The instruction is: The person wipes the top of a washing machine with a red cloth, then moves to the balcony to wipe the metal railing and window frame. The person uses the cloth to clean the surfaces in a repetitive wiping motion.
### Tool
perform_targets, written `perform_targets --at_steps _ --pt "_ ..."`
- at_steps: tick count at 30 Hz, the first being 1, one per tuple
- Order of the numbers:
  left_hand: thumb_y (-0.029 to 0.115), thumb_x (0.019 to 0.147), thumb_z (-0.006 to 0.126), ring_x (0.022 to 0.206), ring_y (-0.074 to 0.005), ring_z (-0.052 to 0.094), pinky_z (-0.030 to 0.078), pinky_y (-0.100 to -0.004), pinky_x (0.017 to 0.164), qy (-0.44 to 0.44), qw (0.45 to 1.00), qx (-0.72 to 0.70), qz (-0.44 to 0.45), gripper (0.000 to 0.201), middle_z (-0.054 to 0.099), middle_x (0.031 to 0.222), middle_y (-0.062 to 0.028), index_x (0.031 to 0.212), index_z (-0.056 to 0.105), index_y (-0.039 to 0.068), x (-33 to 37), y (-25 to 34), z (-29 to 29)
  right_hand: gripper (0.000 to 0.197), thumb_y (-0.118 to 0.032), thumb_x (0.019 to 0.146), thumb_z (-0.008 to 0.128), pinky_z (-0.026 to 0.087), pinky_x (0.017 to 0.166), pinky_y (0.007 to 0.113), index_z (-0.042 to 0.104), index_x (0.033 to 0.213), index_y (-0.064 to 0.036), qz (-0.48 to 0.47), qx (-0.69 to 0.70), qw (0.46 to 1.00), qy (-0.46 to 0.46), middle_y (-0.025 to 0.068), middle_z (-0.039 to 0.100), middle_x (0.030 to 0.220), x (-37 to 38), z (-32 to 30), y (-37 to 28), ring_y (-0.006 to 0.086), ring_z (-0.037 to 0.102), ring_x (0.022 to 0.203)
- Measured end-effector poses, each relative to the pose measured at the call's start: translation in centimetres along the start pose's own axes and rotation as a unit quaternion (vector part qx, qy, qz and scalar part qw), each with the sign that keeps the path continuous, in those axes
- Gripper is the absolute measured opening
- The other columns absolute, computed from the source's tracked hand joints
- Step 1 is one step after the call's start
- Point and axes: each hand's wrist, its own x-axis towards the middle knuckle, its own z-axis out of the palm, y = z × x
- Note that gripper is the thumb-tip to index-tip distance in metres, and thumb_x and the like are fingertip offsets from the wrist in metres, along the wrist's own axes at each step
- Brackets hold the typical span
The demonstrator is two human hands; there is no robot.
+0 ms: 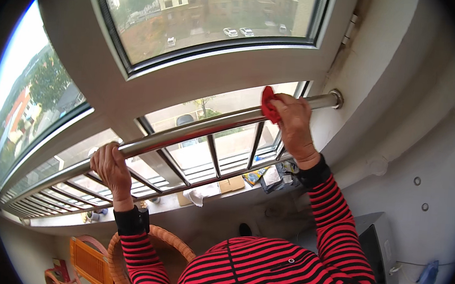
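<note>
A shiny metal handrail (207, 123) runs across the window, with dark upright bars beneath it. My right hand (294, 120) is closed round the rail near its right end, pressing a red cloth (269, 105) against the metal. Part of the cloth sticks out past the fingers; the rest is hidden under the hand. Farther left, my left hand (111, 168) grips the same rail, its fingers wrapped over the top. Both arms wear red-and-black striped sleeves with black cuffs.
Behind the rail is a pale-framed window (202, 64). On the sill below lie cardboard (231, 184), a white cloth (194, 197) and several packets (272, 177). A wicker chair (161, 234) stands at lower left, and a grey box-shaped appliance (378, 239) at right. The rail meets the wall at a round flange (337, 98).
</note>
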Motion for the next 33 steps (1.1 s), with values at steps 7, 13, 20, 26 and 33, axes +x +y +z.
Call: perform_targets --at_steps 7,13,20,26,33 --pt "0.018 0.11 0.043 0.098 -0.0324 0.065 0.042 -0.0443 0.102 0.02 1.0 0.024 0.001 0.032 0.073 0.098 -0.0095 0.097 0.07 0.008 -0.3 -0.2 0.8 0.049 0.005 0.084 0.07 0.046 0.11 0.049 0.066 0.131 -0.0044 0.026 -0.117 0.992 0.035 0.0159 0.066 0.135 -2.3 -4.7 11.1 0.0375 0.061 0.128" --pt "0.02 0.112 0.042 0.101 -0.0335 0.065 0.042 -0.0455 0.104 0.034 0.999 0.022 -0.004 0.035 0.074 0.099 -0.0106 0.098 0.072 0.007 -0.7 -0.8 1.4 0.05 0.012 0.085 0.064 0.051 0.11 0.05 0.063 0.134 0.0007 0.066 -0.127 0.982 0.126 0.0218 0.063 0.14 -3.7 -2.3 11.3 0.0445 0.061 0.126" --pt "0.02 0.112 0.041 0.095 -0.0317 0.064 0.044 -0.0435 0.099 0.056 0.997 0.044 -0.011 0.037 0.071 0.093 -0.0092 0.094 0.07 0.007 -0.7 -0.6 1.9 0.048 0.007 0.096 0.063 0.043 0.116 0.049 0.064 0.143 -0.0044 0.067 -0.027 0.988 0.138 0.0172 0.06 0.15 -3.5 1.6 1.9 0.0398 0.055 0.139" --pt "0.021 0.113 0.039 0.096 -0.033 0.062 0.043 -0.0447 0.098 0.038 0.998 0.04 -0.01 0.038 0.07 0.096 -0.0107 0.096 0.07 0.006 -0.6 -0.4 1.5 0.047 -0.005 0.094 0.066 0.044 0.112 0.045 0.066 0.14 -0.0035 -0.001 0.019 1.0 -0.009 0.0136 0.063 0.146 -3.2 -0.2 0.8 0.0337 0.057 0.138" --pt "0.017 0.11 0.043 0.094 -0.0331 0.063 0.043 -0.0449 0.096 0.038 0.999 0.019 -0.008 0.033 0.07 0.093 -0.0113 0.091 0.067 0.006 -0.3 0.1 1.0 0.047 0.004 0.088 0.067 0.052 0.106 0.049 0.064 0.135 0.0033 0.09 -0.086 0.991 0.054 0.0234 0.064 0.14 -2.8 -4.9 10.1 0.0429 0.061 0.13"
